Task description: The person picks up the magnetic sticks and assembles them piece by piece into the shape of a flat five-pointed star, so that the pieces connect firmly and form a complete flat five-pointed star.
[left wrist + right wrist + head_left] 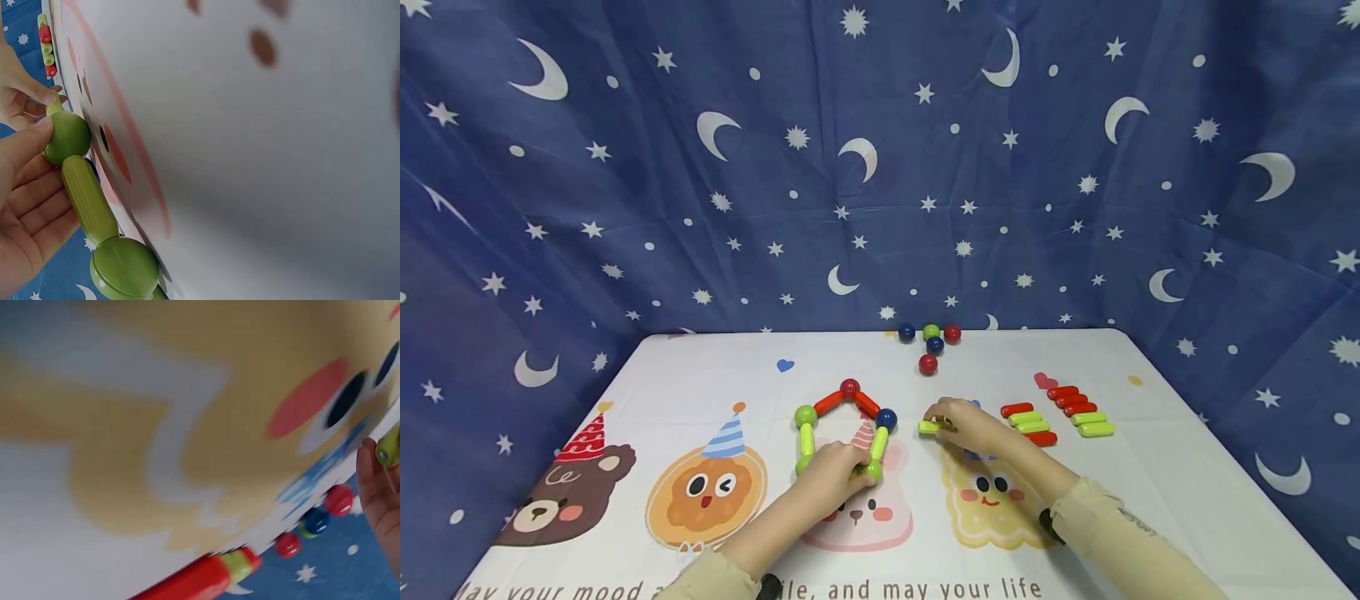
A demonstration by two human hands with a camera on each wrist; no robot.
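Note:
A ring of balls and rods lies on the table. It has a red ball (850, 389) at the top, a blue ball (886, 418) on its right, red rods (830, 404) above and green rods (807, 439) down the sides. My left hand (832, 475) pinches the green ball (67, 138) at the ring's lower right corner. A green rod (89, 200) joins it to another green ball (125, 269); the left hand mostly hides this side in the head view. To the right of the ring, my right hand (964, 423) holds a loose green rod (928, 427), partly covered by fingers.
Several loose balls (928, 364), red, blue and green, sit near the back edge. Two groups of red rods (1017, 409) and green rods (1096, 429) lie to the right. A starry blue curtain (880, 208) hangs behind the printed tablecloth (722, 375).

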